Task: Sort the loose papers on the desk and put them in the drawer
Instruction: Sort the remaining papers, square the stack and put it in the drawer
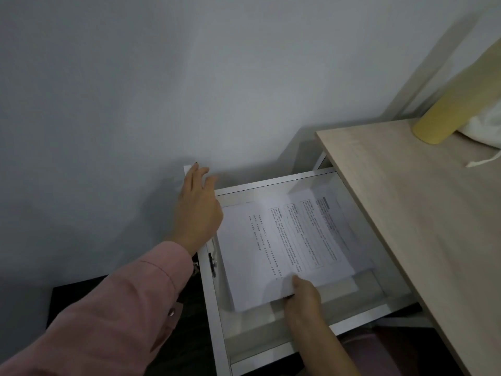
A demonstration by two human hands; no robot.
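The papers (284,245) lie as a fanned sheaf inside the open drawer (379,278), in the lower middle of the frame, with printed text facing up. The right hand (302,297) comes in from the bottom edge and pinches the sheaf's near corner, thumb on top and the other fingers hidden beneath the sheets, so it is closed on the paper. The left hand (196,210), on a pink sleeve (116,316) reaching from the lower left, rests at the drawer's front panel (210,280) with its fingers spread and loosely open; whether it presses the panel or only hovers against it I cannot tell. The step in hand looks like the last one, laying the sorted stack down in the drawer. The next move seems to call for letting go of the corner, squaring the fanned sheets so none overhangs the walls, drawing the right hand out and pushing the drawer shut under the desk (406,213), which fills the right side of the frame. The sheaf's long axis runs from the lower left toward the upper right of the frame, skewed a little against the drawer's sides, and its far end points toward the desk. The text is too blurred to read.
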